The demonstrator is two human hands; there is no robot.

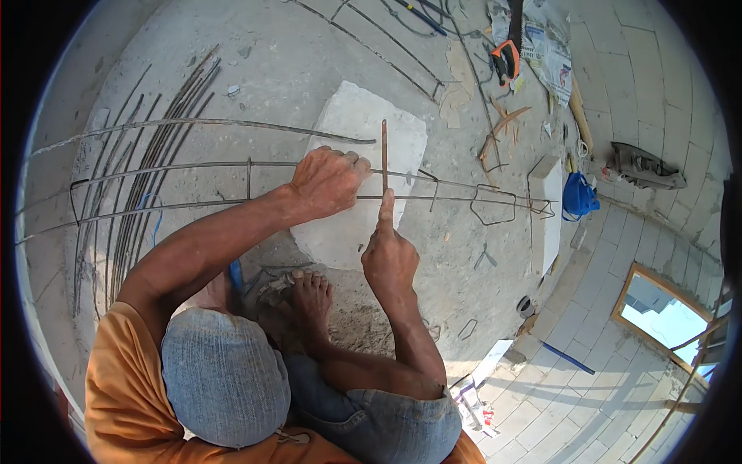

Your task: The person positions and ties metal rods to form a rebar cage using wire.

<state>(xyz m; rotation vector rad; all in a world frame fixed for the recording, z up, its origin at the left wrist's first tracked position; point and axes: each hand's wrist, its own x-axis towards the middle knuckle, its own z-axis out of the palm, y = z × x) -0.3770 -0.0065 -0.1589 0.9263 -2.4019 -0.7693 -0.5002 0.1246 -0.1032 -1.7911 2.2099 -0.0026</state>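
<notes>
My left hand (328,178) is closed on a long rebar frame (250,181) with square wire stirrups, over a white slab (359,104). My right hand (390,255) is closed around a thin rusty bar (384,147), its index finger stretched along it; the bar stands out crosswise to the frame. A loose rod (232,124) lies beyond the frame, its end on the slab near my left hand. My bare foot (309,301) is below the slab.
Several loose rods (178,108) lie at left, another rebar frame (386,54) at the back. An orange-handled saw (504,62), blue bag (580,197), white block (545,247) and block walls (634,62) with a wood-framed opening (661,309) are at right.
</notes>
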